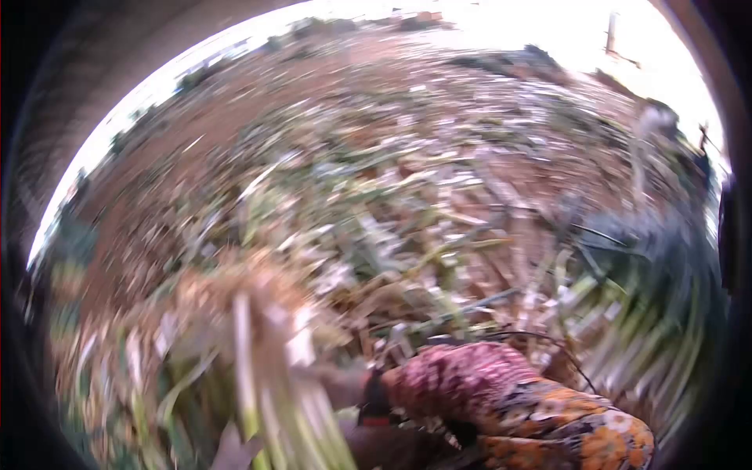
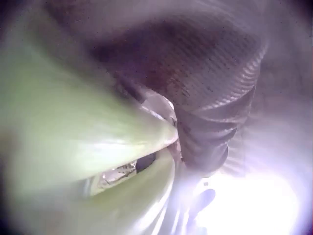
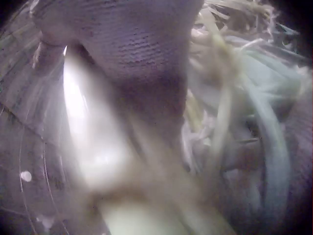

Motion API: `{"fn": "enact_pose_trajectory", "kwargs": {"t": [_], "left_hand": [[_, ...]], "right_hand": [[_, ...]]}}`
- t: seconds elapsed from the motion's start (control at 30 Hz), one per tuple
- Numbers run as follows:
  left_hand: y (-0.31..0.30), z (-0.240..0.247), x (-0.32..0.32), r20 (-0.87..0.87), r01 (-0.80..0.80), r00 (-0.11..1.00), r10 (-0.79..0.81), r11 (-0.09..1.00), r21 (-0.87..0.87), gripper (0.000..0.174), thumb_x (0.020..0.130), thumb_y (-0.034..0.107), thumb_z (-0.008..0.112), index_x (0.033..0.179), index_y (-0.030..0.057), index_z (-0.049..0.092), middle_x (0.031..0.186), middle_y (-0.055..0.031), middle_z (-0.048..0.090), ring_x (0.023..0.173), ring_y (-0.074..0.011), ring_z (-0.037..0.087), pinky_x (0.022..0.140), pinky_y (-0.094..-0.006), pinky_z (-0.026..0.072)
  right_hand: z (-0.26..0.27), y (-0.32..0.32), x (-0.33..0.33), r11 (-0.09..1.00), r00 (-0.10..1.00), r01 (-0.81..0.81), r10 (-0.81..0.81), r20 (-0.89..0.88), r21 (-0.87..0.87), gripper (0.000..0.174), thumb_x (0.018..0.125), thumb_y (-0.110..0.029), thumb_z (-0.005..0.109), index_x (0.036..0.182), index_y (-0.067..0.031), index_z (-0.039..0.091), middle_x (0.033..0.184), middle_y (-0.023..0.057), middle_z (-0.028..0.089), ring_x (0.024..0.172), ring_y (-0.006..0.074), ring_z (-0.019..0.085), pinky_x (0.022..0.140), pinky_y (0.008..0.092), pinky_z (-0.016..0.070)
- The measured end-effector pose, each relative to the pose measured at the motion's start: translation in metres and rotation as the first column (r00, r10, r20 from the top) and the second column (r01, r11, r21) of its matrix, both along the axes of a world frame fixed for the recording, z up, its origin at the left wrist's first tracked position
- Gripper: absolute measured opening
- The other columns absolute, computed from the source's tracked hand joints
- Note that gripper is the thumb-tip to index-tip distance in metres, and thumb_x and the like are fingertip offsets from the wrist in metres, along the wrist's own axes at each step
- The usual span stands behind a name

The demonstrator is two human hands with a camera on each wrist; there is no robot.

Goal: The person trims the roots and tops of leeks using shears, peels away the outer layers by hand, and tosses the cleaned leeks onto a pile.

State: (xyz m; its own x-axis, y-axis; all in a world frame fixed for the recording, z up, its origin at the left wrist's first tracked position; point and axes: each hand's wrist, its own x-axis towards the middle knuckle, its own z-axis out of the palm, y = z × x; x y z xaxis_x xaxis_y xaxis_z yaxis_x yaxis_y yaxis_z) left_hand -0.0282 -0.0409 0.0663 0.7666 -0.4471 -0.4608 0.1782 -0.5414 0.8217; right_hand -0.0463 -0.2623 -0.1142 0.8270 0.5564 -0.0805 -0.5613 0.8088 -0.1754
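Observation:
A bunch of green onions (image 1: 270,392), white and pale green with brown roots at the top, stands upright at the lower left of the head view. My left hand (image 1: 235,448) grips it low down, mostly hidden behind the stalks. In the left wrist view, curled fingers (image 2: 210,122) lie against the thick pale green stalks (image 2: 88,137). My right hand (image 1: 337,384) reaches in from the right, below the roots. Close up in the right wrist view, the fingers (image 3: 142,54) of this hand curl over a white stalk (image 3: 93,122). Blur softens the fingertips.
More green onions (image 1: 642,313) with dark tops lie in a heap at the right. Loose leaves and peelings (image 1: 360,211) cover the ground ahead, with bare brown soil (image 1: 211,117) beyond. A floral sleeve (image 1: 564,423) crosses the lower right.

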Motion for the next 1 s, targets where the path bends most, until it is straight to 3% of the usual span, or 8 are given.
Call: {"fn": "enact_pose_trajectory", "kwargs": {"t": [0.1, 0.17, 0.3, 0.33, 0.37, 0.7, 0.83, 1.0], "left_hand": [[-0.051, 0.010, 0.004, 0.033, 0.133, 0.991, -0.133, 0.991, -0.017, 0.076, 0.072, 0.020, 0.085, 0.135, -0.0001, 0.048, 0.120, -0.0103, 0.061, 0.111, -0.0202, 0.057, 0.098, -0.0359, 0.0462], [-0.083, 0.016, -0.005, 0.070, 0.204, 0.977, -0.201, 0.978, -0.042, 0.076, 0.071, 0.020, 0.085, 0.135, 0.0002, 0.048, 0.121, -0.0102, 0.061, 0.111, -0.0202, 0.057, 0.097, -0.0360, 0.0463], [-0.140, 0.025, -0.032, 0.135, 0.334, 0.938, -0.321, 0.938, -0.093, 0.078, 0.071, 0.020, 0.085, 0.136, 0.0007, 0.047, 0.121, -0.0101, 0.061, 0.111, -0.0203, 0.058, 0.097, -0.0361, 0.0465], [-0.154, 0.025, -0.040, 0.145, 0.372, 0.923, -0.356, 0.923, -0.103, 0.078, 0.071, 0.020, 0.086, 0.136, 0.0008, 0.047, 0.121, -0.0100, 0.061, 0.111, -0.0204, 0.058, 0.097, -0.0361, 0.0466], [-0.169, 0.027, -0.050, 0.155, 0.404, 0.910, -0.385, 0.908, -0.115, 0.079, 0.071, 0.020, 0.086, 0.136, 0.0009, 0.047, 0.121, -0.0100, 0.061, 0.111, -0.0204, 0.058, 0.097, -0.0362, 0.0466], [-0.260, 0.047, -0.164, 0.272, 0.582, 0.803, -0.531, 0.798, -0.158, 0.082, 0.069, 0.019, 0.086, 0.139, 0.0022, 0.045, 0.122, -0.0096, 0.061, 0.112, -0.0206, 0.058, 0.096, -0.0365, 0.0472], [-0.240, 0.040, -0.199, 0.313, 0.549, 0.816, -0.485, 0.820, -0.160, 0.084, 0.069, 0.019, 0.086, 0.139, 0.0027, 0.044, 0.123, -0.0094, 0.061, 0.112, -0.0207, 0.058, 0.096, -0.0366, 0.0474], [-0.100, 0.018, -0.251, 0.386, 0.308, 0.888, -0.249, 0.947, -0.098, 0.086, 0.068, 0.018, 0.086, 0.141, 0.0034, 0.043, 0.123, -0.0092, 0.061, 0.112, -0.0208, 0.059, 0.096, -0.0368, 0.0476]], "right_hand": [[0.050, -0.007, -0.020, 0.998, 0.998, -0.048, 0.049, 0.035, -0.045, 0.063, 0.084, -0.046, 0.073, 0.128, -0.0046, 0.057, 0.122, 0.0130, 0.065, 0.101, 0.0266, 0.066, 0.094, 0.0438, 0.0522], [0.057, -0.009, -0.035, 0.994, 0.995, -0.101, 0.102, -0.018, 0.036, 0.057, 0.088, -0.041, 0.070, 0.128, -0.0033, 0.057, 0.120, 0.0147, 0.066, 0.104, 0.0270, 0.067, 0.094, 0.0431, 0.0517], [0.093, -0.007, -0.086, 0.982, 0.982, 0.187, -0.187, -0.020, -0.018, 0.055, 0.086, -0.045, 0.071, 0.123, -0.0059, 0.060, 0.108, 0.0123, 0.070, 0.095, 0.0282, 0.068, 0.088, 0.0426, 0.0529], [0.082, -0.002, -0.085, 0.990, 0.988, 0.135, -0.139, 0.070, 0.047, 0.058, 0.086, -0.046, 0.071, 0.124, -0.0046, 0.058, 0.112, 0.0121, 0.068, 0.100, 0.0259, 0.067, 0.090, 0.0412, 0.0518], [0.070, 0.010, -0.087, 0.953, 0.958, 0.270, -0.252, 0.135, -0.139, 0.055, 0.088, -0.043, 0.070, 0.125, -0.0042, 0.058, 0.115, 0.0120, 0.067, 0.101, 0.0258, 0.066, 0.092, 0.0409, 0.0515], [0.106, -0.069, -0.195, 0.967, 0.966, 0.248, -0.242, 0.095, -0.056, 0.052, 0.091, -0.039, 0.067, 0.127, -0.0034, 0.057, 0.118, 0.0118, 0.066, 0.105, 0.0252, 0.065, 0.095, 0.0402, 0.0506], [0.099, -0.082, -0.222, 0.965, 0.964, 0.259, -0.255, 0.079, -0.040, 0.051, 0.092, -0.038, 0.066, 0.128, -0.0031, 0.056, 0.119, 0.0117, 0.066, 0.106, 0.0250, 0.065, 0.097, 0.0400, 0.0502], [0.076, -0.099, -0.267, 0.979, 0.981, 0.183, -0.187, -0.044, -0.094, 0.049, 0.094, -0.036, 0.064, 0.129, -0.0027, 0.056, 0.121, 0.0116, 0.065, 0.108, 0.0247, 0.064, 0.098, 0.0397, 0.0497]]}}
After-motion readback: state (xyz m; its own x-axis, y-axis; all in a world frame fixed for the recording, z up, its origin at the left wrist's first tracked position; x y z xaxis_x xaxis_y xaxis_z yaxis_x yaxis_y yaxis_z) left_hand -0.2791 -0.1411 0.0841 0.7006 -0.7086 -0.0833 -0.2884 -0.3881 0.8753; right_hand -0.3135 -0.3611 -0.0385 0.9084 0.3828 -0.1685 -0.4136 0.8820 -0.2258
